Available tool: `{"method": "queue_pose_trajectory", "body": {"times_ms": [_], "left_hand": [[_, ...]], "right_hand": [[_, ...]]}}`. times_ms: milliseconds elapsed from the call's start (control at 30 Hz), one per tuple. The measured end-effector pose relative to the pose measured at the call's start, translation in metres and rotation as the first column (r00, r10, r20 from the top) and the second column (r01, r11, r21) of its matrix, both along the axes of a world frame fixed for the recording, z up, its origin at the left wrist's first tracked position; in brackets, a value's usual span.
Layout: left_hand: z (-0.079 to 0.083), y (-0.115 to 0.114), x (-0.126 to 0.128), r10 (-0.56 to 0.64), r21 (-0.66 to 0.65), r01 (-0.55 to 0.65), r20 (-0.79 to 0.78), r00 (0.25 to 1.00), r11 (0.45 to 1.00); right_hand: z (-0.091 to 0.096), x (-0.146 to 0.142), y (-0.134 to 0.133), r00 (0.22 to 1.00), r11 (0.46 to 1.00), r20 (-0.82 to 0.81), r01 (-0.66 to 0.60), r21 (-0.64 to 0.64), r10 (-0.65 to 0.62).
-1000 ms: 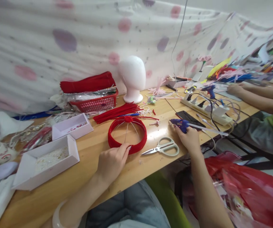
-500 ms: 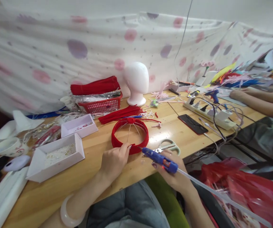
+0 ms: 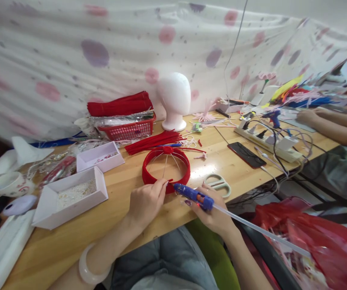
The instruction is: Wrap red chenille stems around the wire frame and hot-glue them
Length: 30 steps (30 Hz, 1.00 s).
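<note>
A round red fuzzy band (image 3: 185,173) with thin wires across its middle lies on the table in front of me. My left hand (image 3: 147,200) pinches a red pipe cleaner end (image 3: 169,181) at the band's near edge. In my right hand (image 3: 215,211) is a blue glue gun (image 3: 194,196), its nozzle pointing left, close to that spot on the band. A long clear glue stick (image 3: 252,228) sticks out of its back. Scissors (image 3: 218,184) with pale handles lie just beyond my right hand.
White boxes of beads (image 3: 70,201) stand on the left. Behind the band are red pipe cleaners (image 3: 153,141), a red basket (image 3: 127,131) and a foam head (image 3: 175,100). A phone (image 3: 246,155) and power strip (image 3: 268,141) lie right; a co-worker's hands (image 3: 309,117) are beyond.
My right hand has moved left with the glue gun, bringing the nozzle nearer my left fingertips. The red end in my left fingers stands slightly higher. The view has shifted a little.
</note>
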<state>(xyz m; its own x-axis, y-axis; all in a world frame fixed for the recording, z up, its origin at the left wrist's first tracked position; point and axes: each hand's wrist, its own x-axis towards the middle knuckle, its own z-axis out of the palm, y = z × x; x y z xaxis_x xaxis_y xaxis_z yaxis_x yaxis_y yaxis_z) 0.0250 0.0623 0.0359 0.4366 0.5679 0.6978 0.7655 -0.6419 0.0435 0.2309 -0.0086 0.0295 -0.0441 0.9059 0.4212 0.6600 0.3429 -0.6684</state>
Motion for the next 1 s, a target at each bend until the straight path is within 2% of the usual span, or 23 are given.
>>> {"method": "queue_pose_trajectory", "body": {"times_ms": [233, 433, 1000], "left_hand": [[-0.001, 0.001, 0.000, 0.005, -0.017, -0.005, -0.009, 1.000, 1.000], [-0.002, 0.002, 0.000, -0.018, -0.013, 0.018, 0.003, 1.000, 1.000], [-0.002, 0.000, 0.002, 0.003, 0.044, -0.003, -0.006, 1.000, 0.999]], "right_hand": [[-0.005, 0.003, 0.001, 1.000, 1.000, 0.025, 0.018, 0.005, -0.019], [-0.008, 0.004, 0.001, 1.000, 0.999, 0.009, 0.026, -0.044, -0.025], [0.004, 0.007, -0.004, 0.999, 0.998, 0.035, 0.020, -0.059, -0.018]]}}
